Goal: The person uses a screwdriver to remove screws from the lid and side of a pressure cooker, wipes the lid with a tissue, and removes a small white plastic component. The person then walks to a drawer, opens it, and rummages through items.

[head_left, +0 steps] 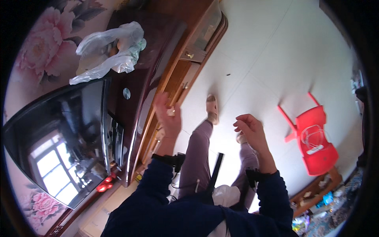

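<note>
My left hand [169, 119] is raised beside the front edge of a dark wooden cabinet [158, 51], fingers spread and slightly blurred, with nothing in it. Over the pale floor hangs my right hand [252, 130], its fingers loosely bent and the fingertips apart; I see nothing held there. Both wrists wear dark bands. On the cabinet top lies a crumpled, translucent plastic bag [128, 55] with roundish things partly showing inside. A small shiny disc [126, 93] sits nearer my left hand.
A large dark television [67, 138] stands at left, reflecting a window. Red objects [106, 184] lie beneath it. At right is a red chair [312, 138] with a white coiled cable [314, 138] on its seat. Behind it stands a cluttered wooden piece of furniture [316, 191]. A small dark thing [228, 74] lies on the floor.
</note>
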Available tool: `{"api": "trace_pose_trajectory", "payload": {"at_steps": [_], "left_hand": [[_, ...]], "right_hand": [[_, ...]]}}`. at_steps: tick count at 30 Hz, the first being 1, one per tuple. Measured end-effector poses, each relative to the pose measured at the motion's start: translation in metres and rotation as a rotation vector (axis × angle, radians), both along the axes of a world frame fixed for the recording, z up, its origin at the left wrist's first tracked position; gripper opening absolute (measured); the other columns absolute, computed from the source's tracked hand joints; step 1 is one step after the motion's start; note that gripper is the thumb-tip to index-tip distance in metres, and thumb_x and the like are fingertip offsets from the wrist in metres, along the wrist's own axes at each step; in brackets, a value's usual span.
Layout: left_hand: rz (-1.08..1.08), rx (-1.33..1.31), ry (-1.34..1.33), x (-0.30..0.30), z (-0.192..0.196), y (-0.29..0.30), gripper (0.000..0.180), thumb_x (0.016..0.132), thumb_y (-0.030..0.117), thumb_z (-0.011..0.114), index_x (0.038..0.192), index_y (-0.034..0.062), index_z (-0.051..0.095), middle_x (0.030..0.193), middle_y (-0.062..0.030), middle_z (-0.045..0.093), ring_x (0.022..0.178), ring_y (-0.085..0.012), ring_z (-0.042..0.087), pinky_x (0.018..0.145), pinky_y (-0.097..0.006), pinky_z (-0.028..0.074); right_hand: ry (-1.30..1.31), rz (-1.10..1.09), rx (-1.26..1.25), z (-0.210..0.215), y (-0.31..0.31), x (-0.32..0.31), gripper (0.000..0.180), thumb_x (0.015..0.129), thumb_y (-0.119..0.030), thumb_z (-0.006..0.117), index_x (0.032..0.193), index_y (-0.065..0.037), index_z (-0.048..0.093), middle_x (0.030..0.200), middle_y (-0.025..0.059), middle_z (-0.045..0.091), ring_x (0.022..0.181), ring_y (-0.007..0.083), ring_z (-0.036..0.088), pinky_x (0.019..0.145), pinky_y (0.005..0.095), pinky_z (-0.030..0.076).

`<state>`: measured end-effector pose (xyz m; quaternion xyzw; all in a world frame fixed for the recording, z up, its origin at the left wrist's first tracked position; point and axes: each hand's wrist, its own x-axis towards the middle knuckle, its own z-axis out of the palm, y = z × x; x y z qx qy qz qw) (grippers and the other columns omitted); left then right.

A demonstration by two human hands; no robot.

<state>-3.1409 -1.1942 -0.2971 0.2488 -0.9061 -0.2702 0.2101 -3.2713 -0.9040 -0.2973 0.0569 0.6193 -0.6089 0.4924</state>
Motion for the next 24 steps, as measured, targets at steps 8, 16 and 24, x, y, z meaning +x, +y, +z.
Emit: {"api": "trace_pose_trajectory", "payload": {"at_steps": [8, 16, 24], "left_hand": [[-0.091, -0.084, -0.181, -0.058, -0.143, -0.024, 0.056, 0.095, 0.013, 0.068, 0.145, -0.0019, 0.047, 0.147, -0.0217, 0.046, 0.135, -0.0392, 0.047, 0.115, -0.046, 0.038], [-0.125, -0.547, -0.091, -0.058, -0.189, -0.084, 0.047, 0.092, 0.012, 0.072, 0.137, 0.0039, 0.059, 0.142, -0.0160, 0.056, 0.129, -0.0360, 0.054, 0.109, -0.045, 0.043], [0.078, -0.915, -0.113, -0.041, -0.189, -0.105, 0.065, 0.091, 0.030, 0.075, 0.147, 0.0050, 0.050, 0.147, -0.0182, 0.053, 0.132, -0.0376, 0.051, 0.116, -0.052, 0.031]], "right_hand": [[-0.029, -0.211, -0.108, -0.182, -0.023, 0.000, 0.020, 0.100, -0.018, 0.064, 0.111, -0.002, 0.068, 0.091, 0.0038, 0.072, 0.079, 0.0108, 0.065, 0.072, 0.0252, 0.050], [0.112, -0.283, -0.516, -0.298, -0.104, -0.027, 0.017, 0.103, -0.020, 0.061, 0.112, -0.006, 0.067, 0.092, 0.0033, 0.072, 0.082, 0.0117, 0.064, 0.075, 0.0276, 0.048], [0.144, -0.180, -0.522, -0.363, -0.143, -0.043, 0.023, 0.103, -0.025, 0.063, 0.111, -0.004, 0.067, 0.093, 0.0047, 0.073, 0.081, 0.0122, 0.065, 0.073, 0.0271, 0.048]]}}
